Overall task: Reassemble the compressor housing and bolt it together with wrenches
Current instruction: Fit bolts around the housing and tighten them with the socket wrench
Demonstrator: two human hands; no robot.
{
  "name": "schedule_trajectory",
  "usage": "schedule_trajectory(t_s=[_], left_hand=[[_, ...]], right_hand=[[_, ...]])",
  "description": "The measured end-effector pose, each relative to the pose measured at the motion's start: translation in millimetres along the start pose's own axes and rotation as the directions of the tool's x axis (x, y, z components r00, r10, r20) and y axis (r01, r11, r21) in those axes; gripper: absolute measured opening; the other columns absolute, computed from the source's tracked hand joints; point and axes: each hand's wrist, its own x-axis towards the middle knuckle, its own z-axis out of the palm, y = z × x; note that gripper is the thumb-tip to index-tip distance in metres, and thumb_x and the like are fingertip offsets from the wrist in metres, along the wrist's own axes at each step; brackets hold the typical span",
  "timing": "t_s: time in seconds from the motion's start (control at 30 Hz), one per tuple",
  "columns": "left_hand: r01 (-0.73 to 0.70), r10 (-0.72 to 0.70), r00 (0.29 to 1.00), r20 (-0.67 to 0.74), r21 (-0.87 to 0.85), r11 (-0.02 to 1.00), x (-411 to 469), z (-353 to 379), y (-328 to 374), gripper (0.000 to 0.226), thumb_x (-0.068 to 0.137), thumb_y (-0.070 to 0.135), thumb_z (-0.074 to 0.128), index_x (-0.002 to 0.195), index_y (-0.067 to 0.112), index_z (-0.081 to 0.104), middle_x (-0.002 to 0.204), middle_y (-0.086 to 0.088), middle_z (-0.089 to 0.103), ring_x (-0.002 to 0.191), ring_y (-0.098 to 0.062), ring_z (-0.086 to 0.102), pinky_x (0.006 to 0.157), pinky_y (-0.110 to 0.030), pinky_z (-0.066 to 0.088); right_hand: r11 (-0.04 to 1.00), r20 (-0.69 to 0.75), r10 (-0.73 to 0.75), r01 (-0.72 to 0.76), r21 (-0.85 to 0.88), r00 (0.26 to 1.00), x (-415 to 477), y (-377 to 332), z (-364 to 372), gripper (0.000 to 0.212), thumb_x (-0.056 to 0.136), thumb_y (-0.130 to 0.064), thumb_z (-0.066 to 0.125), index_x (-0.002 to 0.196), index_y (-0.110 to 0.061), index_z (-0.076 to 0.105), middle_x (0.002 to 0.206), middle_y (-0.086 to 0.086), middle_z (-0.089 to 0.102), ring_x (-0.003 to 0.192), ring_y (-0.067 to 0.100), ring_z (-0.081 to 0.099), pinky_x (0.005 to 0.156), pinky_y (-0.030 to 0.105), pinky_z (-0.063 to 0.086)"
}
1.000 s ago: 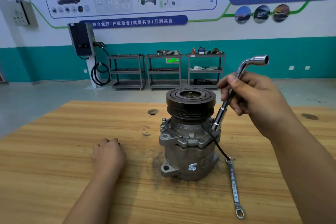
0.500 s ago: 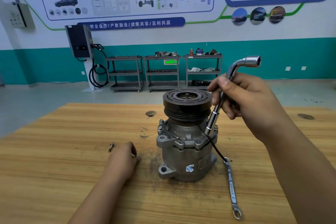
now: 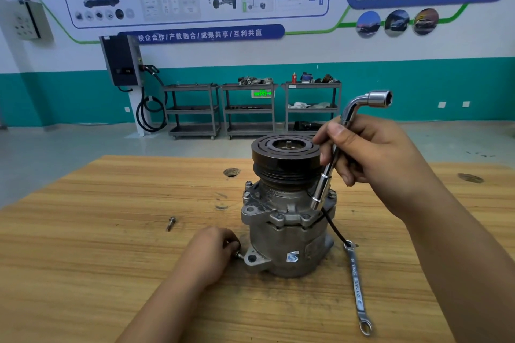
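The grey compressor (image 3: 287, 225) stands upright on the wooden table (image 3: 83, 273), its black pulley on top. My right hand (image 3: 370, 153) grips the shaft of a chrome L-shaped socket wrench (image 3: 328, 170), whose lower end sits on a bolt at the housing's right flange. My left hand (image 3: 211, 250) pinches a small bolt (image 3: 239, 255) right beside the compressor's lower left mounting ear. Another loose bolt (image 3: 170, 223) lies on the table to the left.
A flat ring spanner (image 3: 356, 289) lies on the table right of the compressor, a black wire running from the housing to its upper end. Metal shelf carts (image 3: 250, 108) and a wall charger (image 3: 122, 61) stand far behind the table.
My left hand moved right from the loose bolts to the compressor's base, carrying one bolt and leaving one behind. My right hand keeps the socket wrench on the flange.
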Motion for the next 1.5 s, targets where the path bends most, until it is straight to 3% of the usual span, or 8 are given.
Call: schedule_trajectory(t_s=[0.37,0.53,0.67,0.83,1.0,1.23,1.37,1.5], left_hand=[[-0.041,0.053,0.988,0.142,-0.084,0.996,-6,-11,1,0.012,0.083,0.021,0.068,0.081,0.029,0.060,0.082,0.017,0.058,0.072,0.002,0.052,0.057,-0.005,0.037],[0.006,-0.079,0.972,-0.220,-0.313,0.950,-6,-23,2,0.010,0.087,0.022,0.066,0.080,0.024,0.059,0.081,0.006,0.068,0.079,-0.014,0.065,0.069,-0.033,0.053],[-0.256,-0.117,0.840,-0.529,-0.578,0.775,-17,-38,20,0.012,0.086,0.019,0.067,0.082,0.030,0.063,0.078,0.010,0.068,0.076,0.000,0.062,0.062,-0.013,0.046],[-0.417,0.016,0.871,-0.492,-0.720,0.556,-38,-45,51,0.011,0.076,0.039,0.065,0.084,0.038,0.070,0.087,0.014,0.071,0.080,0.001,0.064,0.066,-0.010,0.048],[-0.431,0.237,0.862,-0.449,-0.400,0.809,-32,-48,61,0.023,0.080,0.025,0.069,0.076,0.046,0.061,0.088,0.026,0.064,0.091,0.003,0.054,0.075,-0.007,0.038],[-0.407,0.344,0.893,-0.291,-0.192,0.893,-18,-76,63,0.022,0.084,0.034,0.062,0.074,0.050,0.050,0.088,0.024,0.055,0.091,0.004,0.040,0.076,-0.005,0.029],[-0.434,0.390,0.891,-0.231,-0.190,0.881,-13,-80,67,0.022,0.083,0.033,0.065,0.074,0.049,0.053,0.087,0.020,0.057,0.088,0.002,0.042,0.073,-0.007,0.031],[-0.433,0.314,0.894,-0.320,-0.438,0.788,-18,-62,69,0.029,0.081,0.024,0.069,0.071,0.049,0.060,0.081,0.018,0.066,0.083,0.007,0.056,0.069,-0.007,0.040]], right_hand=[[1.000,0.019,0.002,-0.002,0.001,1.000,0,-1,-2,0.025,0.095,-0.021,0.044,0.082,-0.010,0.062,0.062,-0.001,0.064,0.037,0.008,0.043,0.038,0.009,0.032],[1.000,0.025,-0.003,0.003,-0.016,1.000,1,0,-2,0.025,0.095,-0.022,0.044,0.082,-0.011,0.063,0.062,-0.001,0.064,0.037,0.007,0.044,0.038,0.009,0.033],[0.999,0.037,-0.024,0.025,-0.023,0.999,1,1,0,0.024,0.093,-0.023,0.046,0.081,-0.012,0.063,0.063,-0.001,0.064,0.037,0.008,0.044,0.038,0.010,0.033],[0.999,0.078,-0.032,0.033,-0.004,0.996,1,0,2,0.031,0.079,-0.038,0.047,0.081,-0.011,0.063,0.063,-0.001,0.064,0.038,0.007,0.045,0.039,0.010,0.033],[1.000,0.078,-0.025,0.026,-0.011,0.997,1,2,2,0.027,0.085,-0.032,0.046,0.083,-0.010,0.063,0.062,-0.001,0.064,0.038,0.008,0.044,0.040,0.010,0.033],[1.000,0.101,-0.028,0.028,0.001,0.995,1,3,5,0.031,0.080,-0.036,0.046,0.082,-0.009,0.063,0.062,0.001,0.064,0.038,0.010,0.044,0.039,0.010,0.033],[1.000,0.092,-0.025,0.024,0.014,0.995,1,1,8,0.030,0.080,-0.036,0.046,0.083,-0.011,0.062,0.063,0.001,0.065,0.038,0.009,0.045,0.038,0.011,0.033],[0.997,0.080,-0.032,0.027,0.067,0.996,0,-3,9,0.027,0.081,-0.034,0.046,0.088,-0.012,0.059,0.066,0.003,0.066,0.040,0.010,0.048,0.036,0.016,0.034]])
